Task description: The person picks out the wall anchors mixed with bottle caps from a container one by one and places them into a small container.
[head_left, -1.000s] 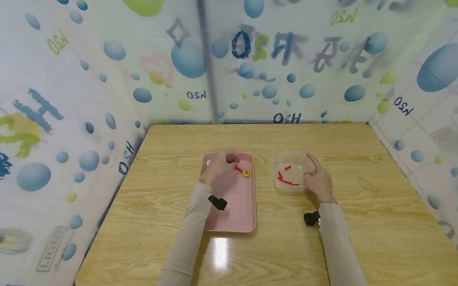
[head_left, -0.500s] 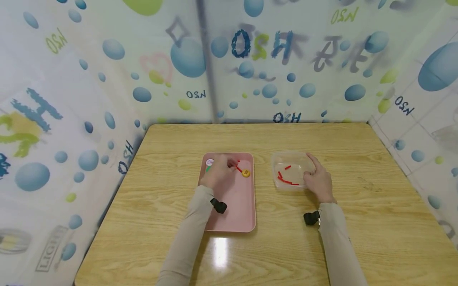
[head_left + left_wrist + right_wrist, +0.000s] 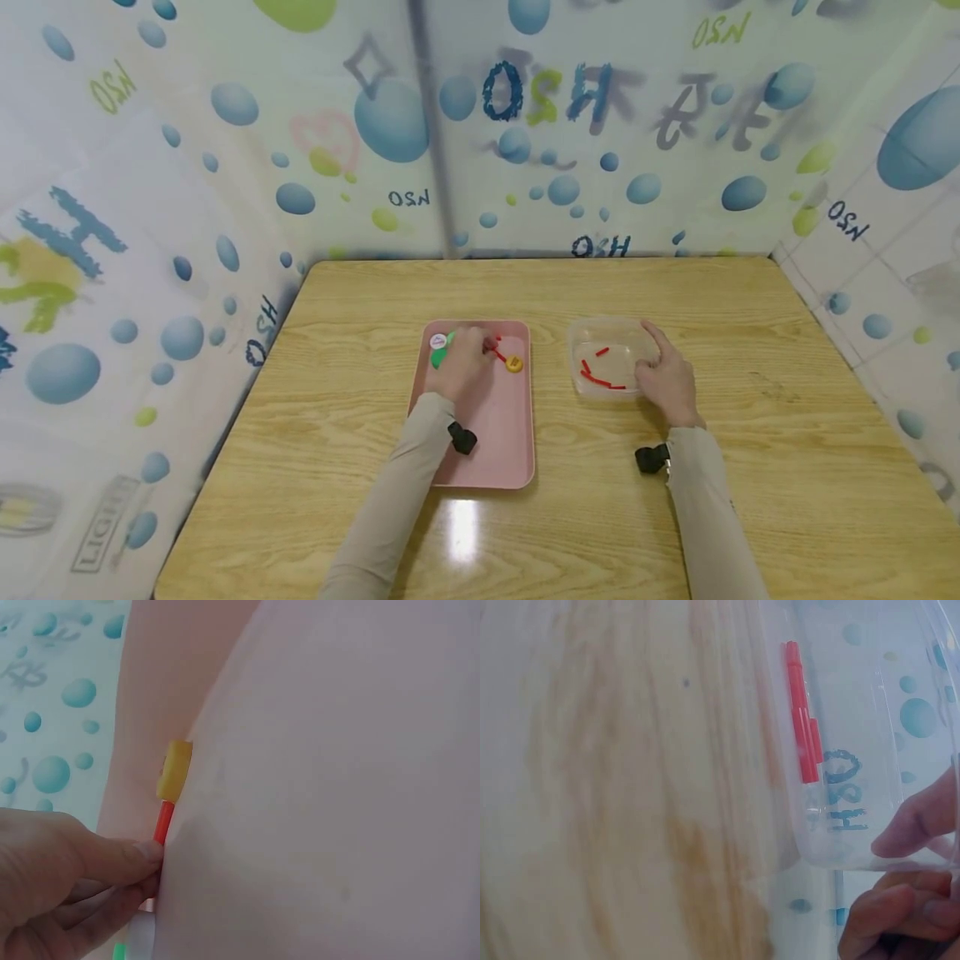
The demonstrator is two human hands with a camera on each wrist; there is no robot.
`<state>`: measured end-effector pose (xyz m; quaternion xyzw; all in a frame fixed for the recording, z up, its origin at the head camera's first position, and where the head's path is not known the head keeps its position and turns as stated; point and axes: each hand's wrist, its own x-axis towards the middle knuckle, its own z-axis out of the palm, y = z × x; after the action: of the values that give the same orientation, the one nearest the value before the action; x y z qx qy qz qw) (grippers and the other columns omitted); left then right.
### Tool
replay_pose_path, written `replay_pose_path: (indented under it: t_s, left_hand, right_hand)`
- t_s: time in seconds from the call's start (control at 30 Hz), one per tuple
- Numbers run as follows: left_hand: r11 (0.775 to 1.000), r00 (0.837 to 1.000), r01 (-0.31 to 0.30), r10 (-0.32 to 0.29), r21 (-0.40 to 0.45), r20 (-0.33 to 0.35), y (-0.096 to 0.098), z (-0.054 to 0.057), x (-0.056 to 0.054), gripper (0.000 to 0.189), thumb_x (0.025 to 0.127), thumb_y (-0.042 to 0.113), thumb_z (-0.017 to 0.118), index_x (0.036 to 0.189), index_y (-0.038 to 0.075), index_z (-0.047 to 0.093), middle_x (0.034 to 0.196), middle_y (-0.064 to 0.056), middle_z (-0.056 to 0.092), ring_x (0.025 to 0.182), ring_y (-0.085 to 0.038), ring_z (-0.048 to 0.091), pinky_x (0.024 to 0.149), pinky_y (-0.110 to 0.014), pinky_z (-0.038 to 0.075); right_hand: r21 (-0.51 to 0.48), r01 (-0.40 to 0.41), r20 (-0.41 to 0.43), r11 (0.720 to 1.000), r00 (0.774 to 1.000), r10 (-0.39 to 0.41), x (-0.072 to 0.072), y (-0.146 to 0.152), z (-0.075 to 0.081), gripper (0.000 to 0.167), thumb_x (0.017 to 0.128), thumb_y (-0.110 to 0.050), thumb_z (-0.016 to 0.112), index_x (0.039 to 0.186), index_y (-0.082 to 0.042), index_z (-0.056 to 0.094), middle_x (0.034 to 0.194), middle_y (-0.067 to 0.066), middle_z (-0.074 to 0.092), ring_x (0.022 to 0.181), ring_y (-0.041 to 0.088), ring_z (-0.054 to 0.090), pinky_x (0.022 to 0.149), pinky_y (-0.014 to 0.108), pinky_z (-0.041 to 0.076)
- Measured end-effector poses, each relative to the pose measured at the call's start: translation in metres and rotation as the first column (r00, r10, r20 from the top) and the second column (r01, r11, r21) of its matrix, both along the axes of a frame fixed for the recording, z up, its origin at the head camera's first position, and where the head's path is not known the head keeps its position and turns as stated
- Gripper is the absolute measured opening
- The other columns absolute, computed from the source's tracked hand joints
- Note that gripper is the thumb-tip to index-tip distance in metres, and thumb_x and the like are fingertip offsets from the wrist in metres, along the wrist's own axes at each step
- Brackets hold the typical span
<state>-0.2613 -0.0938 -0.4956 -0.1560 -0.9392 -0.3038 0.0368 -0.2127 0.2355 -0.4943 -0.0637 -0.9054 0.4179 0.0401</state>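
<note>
Pinched between the thumb and fingertips of the left hand is a slim red stick, while the right hand grips the right wall of a clear plastic container, index finger stretched along the rim. Light sheets printed with blue and green bubbles and letters stand on the far, left and right sides. Before them spreads a wood-grain table. Beige sleeves reach in from the near side. Left of the middle lies a pink tray, longer from near to far than across, with the left hand over its far half. The container sits to the right, apart from the tray. Each wrist bears a black camera. In the tray's far left corner lie a white disc and green pieces, partly hidden by the hand. A yellow disc lies near the tray's right wall, meeting the pinched stick's near right end. Loose red sticks lie in the container, mostly along its left and near sides, one farther off.
</note>
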Motion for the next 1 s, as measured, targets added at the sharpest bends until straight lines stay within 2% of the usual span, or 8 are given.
replay_pose_path:
  t_s: [0.23, 0.37, 0.6, 0.77, 1.0]
  left_hand:
    - [1.000, 1.000, -0.024, 0.024, 0.003, -0.017, -0.0034, 0.0003, 0.0012, 0.012, 0.092, 0.000, 0.071, 0.101, 0.003, 0.078, 0.099, -0.008, 0.076, 0.092, -0.019, 0.071, 0.085, -0.035, 0.060]
    - [1.000, 1.000, -0.029, 0.029, 0.011, 0.000, -0.0043, -0.0001, 0.0013, 0.013, 0.092, 0.003, 0.072, 0.103, 0.006, 0.079, 0.100, -0.007, 0.077, 0.094, -0.018, 0.071, 0.086, -0.034, 0.059]
    - [0.998, 0.998, -0.005, 0.002, 0.065, 0.055, -0.0044, 0.0018, 0.0032, 0.016, 0.095, 0.008, 0.069, 0.105, 0.012, 0.081, 0.104, -0.001, 0.078, 0.099, -0.014, 0.071, 0.087, -0.032, 0.059]
    - [0.992, 0.997, -0.008, -0.001, 0.124, 0.076, -0.0049, 0.0018, 0.0027, 0.016, 0.097, 0.009, 0.068, 0.106, 0.013, 0.080, 0.105, 0.000, 0.078, 0.096, -0.012, 0.071, 0.085, -0.030, 0.059]
    - [0.982, 0.998, -0.008, -0.005, 0.190, 0.069, -0.0064, 0.0059, 0.0015, 0.018, 0.097, 0.009, 0.067, 0.110, 0.014, 0.079, 0.109, -0.001, 0.077, 0.098, -0.012, 0.070, 0.085, -0.031, 0.059]
  right_hand:
    - [0.000, -0.009, -0.001, 1.000, 1.000, 0.009, -0.0014, -0.0018, -0.0020, 0.075, 0.087, -0.005, 0.044, 0.159, -0.022, 0.035, 0.047, -0.007, 0.035, 0.043, 0.008, 0.022, 0.042, 0.027, 0.025]
    - [0.014, -0.001, -0.004, 1.000, 1.000, 0.001, -0.0014, -0.0023, -0.0032, 0.074, 0.086, -0.005, 0.045, 0.158, -0.021, 0.037, 0.048, -0.006, 0.035, 0.044, 0.009, 0.023, 0.042, 0.027, 0.026]
    - [0.015, 0.007, 0.012, 1.000, 1.000, -0.007, 0.0017, -0.0019, -0.0044, 0.075, 0.086, -0.005, 0.044, 0.159, -0.023, 0.036, 0.048, -0.006, 0.035, 0.044, 0.009, 0.022, 0.042, 0.027, 0.025]
    - [0.010, 0.011, 0.023, 1.000, 1.000, -0.011, 0.0027, -0.0013, -0.0026, 0.075, 0.086, -0.005, 0.044, 0.159, -0.024, 0.035, 0.049, -0.006, 0.034, 0.044, 0.009, 0.023, 0.043, 0.027, 0.026]
    - [-0.001, 0.010, 0.024, 1.000, 1.000, -0.010, 0.0017, -0.0025, 0.0021, 0.075, 0.087, -0.005, 0.045, 0.159, -0.023, 0.036, 0.049, -0.007, 0.034, 0.044, 0.009, 0.023, 0.043, 0.027, 0.027]
